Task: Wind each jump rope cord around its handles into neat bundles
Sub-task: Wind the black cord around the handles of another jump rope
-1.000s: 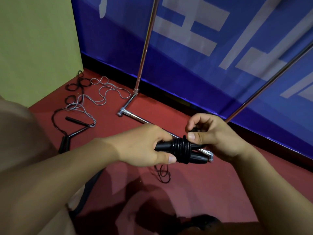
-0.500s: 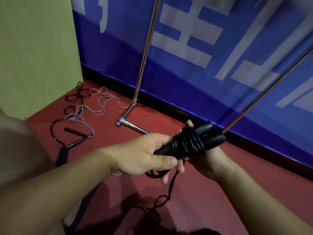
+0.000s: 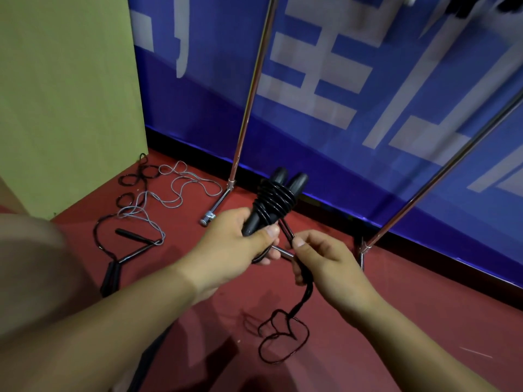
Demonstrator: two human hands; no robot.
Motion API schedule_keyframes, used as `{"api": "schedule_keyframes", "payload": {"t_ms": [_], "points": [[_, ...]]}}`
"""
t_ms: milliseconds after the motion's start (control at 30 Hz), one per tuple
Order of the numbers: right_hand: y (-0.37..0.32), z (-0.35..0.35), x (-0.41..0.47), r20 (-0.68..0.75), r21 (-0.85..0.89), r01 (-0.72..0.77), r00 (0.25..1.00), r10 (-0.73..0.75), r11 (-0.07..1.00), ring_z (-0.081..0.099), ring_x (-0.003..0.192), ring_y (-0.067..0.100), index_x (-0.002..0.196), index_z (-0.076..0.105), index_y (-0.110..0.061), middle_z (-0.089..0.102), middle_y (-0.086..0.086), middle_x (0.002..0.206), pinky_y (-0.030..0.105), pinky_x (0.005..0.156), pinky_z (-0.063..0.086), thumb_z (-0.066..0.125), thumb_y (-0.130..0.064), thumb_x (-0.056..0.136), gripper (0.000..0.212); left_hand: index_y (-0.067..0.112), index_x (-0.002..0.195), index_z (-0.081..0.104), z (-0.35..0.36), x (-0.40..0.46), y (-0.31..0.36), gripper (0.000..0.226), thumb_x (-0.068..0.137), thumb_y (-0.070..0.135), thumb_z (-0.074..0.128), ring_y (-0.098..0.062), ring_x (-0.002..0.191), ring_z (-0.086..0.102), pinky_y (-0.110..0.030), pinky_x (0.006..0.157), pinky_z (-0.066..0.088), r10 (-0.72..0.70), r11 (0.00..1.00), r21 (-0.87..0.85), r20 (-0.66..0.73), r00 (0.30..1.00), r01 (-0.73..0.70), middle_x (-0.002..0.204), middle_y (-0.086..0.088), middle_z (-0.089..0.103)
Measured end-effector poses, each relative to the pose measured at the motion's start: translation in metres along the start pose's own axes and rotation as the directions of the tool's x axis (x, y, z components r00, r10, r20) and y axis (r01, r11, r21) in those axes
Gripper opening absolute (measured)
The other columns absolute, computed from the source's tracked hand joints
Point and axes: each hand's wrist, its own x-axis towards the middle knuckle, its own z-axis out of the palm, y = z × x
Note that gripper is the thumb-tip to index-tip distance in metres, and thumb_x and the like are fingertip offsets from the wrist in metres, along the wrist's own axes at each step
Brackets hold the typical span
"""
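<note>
Your left hand now tilts the paired handles upright, clasping their base, while your right hand pinches the slack cord just below them; with several coils on, only the tail dangling toward the floor remains to wind

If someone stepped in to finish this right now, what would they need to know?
Left hand grips the lower ends of the two black handles, held together pointing up and away.
Right hand pinches the black cord just below the wraps.
Done: several turns of cord already circle the handles.
Left: the loose tail trailing onto the red floor needs winding on. Then the other ropes tangled on the floor by the green wall, black and grey, are still unwound.
</note>
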Motion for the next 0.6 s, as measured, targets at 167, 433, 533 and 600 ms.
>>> {"api": "schedule_keyframes", "payload": {"t_ms": [167, 433, 533, 600], "points": [[0.001, 0.003, -0.003, 0.027, -0.164, 0.068, 0.998, -0.065, 0.984, 0.048, 0.057, 0.010, 0.097, 0.070, -0.024, 0.051, -0.004, 0.060, 0.027, 0.058, 0.042, 0.060, -0.016, 0.096, 0.012, 0.010, 0.098, 0.064, -0.002, 0.008, -0.008, 0.010, 0.094, 0.018, 0.067, -0.029, 0.081, 0.074, -0.053, 0.079, 0.060, 0.022, 0.978, 0.206, -0.148, 0.989, 0.009, 0.086, -0.015, 0.074], [-0.003, 0.003, -0.012, 0.013, -0.394, 0.133, 0.990, -0.139, 0.909, 0.043, 0.054, 0.010, 0.092, 0.069, -0.032, 0.050, -0.004, 0.058, 0.043, 0.057, 0.045, 0.062, -0.034, 0.093, 0.007, 0.015, 0.098, 0.061, -0.005, 0.014, -0.010, 0.015, 0.093, 0.028, 0.066, -0.013, 0.066, 0.074, -0.049, 0.073, 0.060, 0.044, 0.918, 0.397, -0.168, 0.985, 0.027, 0.088, -0.008, 0.072], [-0.010, 0.004, -0.018, -0.004, -0.437, 0.137, 0.988, -0.154, 0.889, 0.046, 0.051, 0.014, 0.083, 0.067, -0.027, 0.049, -0.003, 0.053, 0.041, 0.056, 0.045, 0.065, -0.036, 0.090, 0.012, 0.020, 0.090, 0.059, -0.005, 0.014, -0.010, 0.023, 0.084, 0.042, 0.063, -0.022, 0.071, 0.072, -0.050, 0.071, 0.057, 0.047, 0.861, 0.506, -0.184, 0.982, 0.054, 0.081, -0.004, 0.070], [-0.013, 0.004, -0.020, -0.034, -0.434, 0.124, 0.988, -0.154, 0.892, 0.053, 0.054, 0.025, 0.077, 0.065, -0.025, 0.054, 0.003, 0.055, 0.041, 0.056, 0.046, 0.066, -0.038, 0.089, 0.017, 0.021, 0.087, 0.056, -0.005, 0.016, -0.011, 0.018, 0.087, 0.037, 0.065, -0.022, 0.071, 0.069, -0.044, 0.068, 0.055, 0.062, 0.824, 0.563, -0.197, 0.978, 0.061, 0.077, 0.000, 0.067]]}}
